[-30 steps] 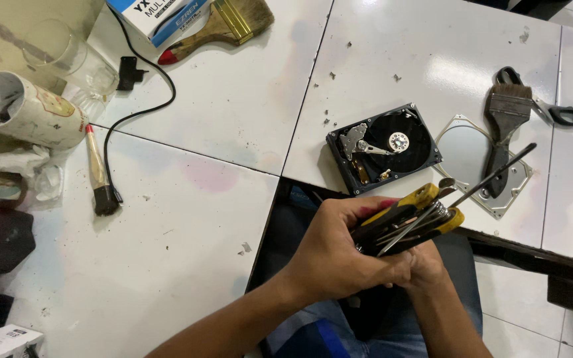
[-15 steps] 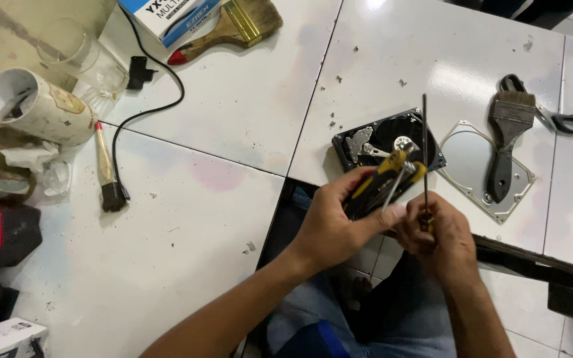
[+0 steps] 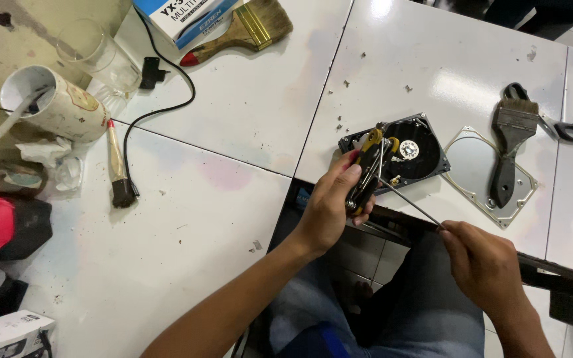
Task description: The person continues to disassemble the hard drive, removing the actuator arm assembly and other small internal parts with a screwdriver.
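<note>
Bare forearms, no sleeves in view; grey-blue trousers on the lap

A blue and white cardboard box [image 3: 187,18] is seen at the top edge of the white table, partly cut off by the picture. It is laid over the handle of a wide paintbrush [image 3: 243,30]. Another small white box [image 3: 9,335], with dark pictures printed on it, is found in the bottom left corner. A cream paper cup [image 3: 54,106] with a red and tan label is laid on its side at the left.
</note>
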